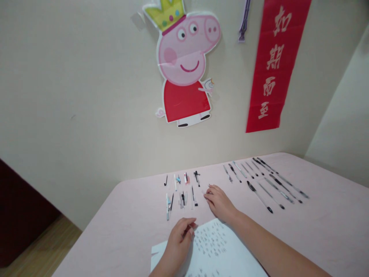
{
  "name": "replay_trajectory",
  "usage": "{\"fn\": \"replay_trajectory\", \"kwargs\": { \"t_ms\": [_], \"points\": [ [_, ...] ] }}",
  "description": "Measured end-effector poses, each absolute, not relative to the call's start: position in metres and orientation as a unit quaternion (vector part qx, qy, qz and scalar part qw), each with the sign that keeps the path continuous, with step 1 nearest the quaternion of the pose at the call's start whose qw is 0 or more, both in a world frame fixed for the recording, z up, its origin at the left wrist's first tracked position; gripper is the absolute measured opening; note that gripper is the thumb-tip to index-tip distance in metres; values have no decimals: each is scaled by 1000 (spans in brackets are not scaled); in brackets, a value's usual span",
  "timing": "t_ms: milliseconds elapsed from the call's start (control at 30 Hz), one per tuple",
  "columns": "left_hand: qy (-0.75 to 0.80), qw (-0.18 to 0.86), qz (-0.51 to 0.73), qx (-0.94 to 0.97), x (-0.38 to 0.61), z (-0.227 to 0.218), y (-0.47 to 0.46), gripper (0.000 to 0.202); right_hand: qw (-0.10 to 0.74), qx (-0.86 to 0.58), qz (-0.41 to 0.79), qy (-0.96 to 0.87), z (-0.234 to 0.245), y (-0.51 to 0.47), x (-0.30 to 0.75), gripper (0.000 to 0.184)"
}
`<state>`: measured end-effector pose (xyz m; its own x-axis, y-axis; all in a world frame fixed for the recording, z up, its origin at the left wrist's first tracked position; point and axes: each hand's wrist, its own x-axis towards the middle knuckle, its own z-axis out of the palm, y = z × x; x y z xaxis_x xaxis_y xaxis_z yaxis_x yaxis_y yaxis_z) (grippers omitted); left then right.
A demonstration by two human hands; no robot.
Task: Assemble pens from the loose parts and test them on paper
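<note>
My left hand [179, 237] rests on the top left corner of a white sheet of paper [215, 248] covered in handwriting, its fingers curled in a pinch; whether it holds anything I cannot make out. My right hand [219, 202] lies on the pink table [129, 223] just beyond the sheet, fingers bent and close together near a small clear pen part. In front of both hands lie several taken-apart pen parts [181, 190] in two rows.
Several whole black and clear pens [266, 181] lie in rows at the right back of the table. A cartoon pig cut-out [184, 65] and a red banner [273, 65] hang on the wall behind. The table's left edge drops to a wooden floor [40, 250].
</note>
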<state>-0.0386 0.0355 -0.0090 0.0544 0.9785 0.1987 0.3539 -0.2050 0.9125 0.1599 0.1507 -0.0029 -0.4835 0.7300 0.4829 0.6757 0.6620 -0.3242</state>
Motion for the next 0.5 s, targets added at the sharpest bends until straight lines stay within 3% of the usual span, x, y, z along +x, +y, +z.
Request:
{"fn": "replay_trajectory", "kwargs": {
  "t_ms": [500],
  "points": [
    [524, 348, 436, 644, -38, -7, 34, 30, 284, -426, 17, -859, -5, 151, 156, 32]
  ]
}}
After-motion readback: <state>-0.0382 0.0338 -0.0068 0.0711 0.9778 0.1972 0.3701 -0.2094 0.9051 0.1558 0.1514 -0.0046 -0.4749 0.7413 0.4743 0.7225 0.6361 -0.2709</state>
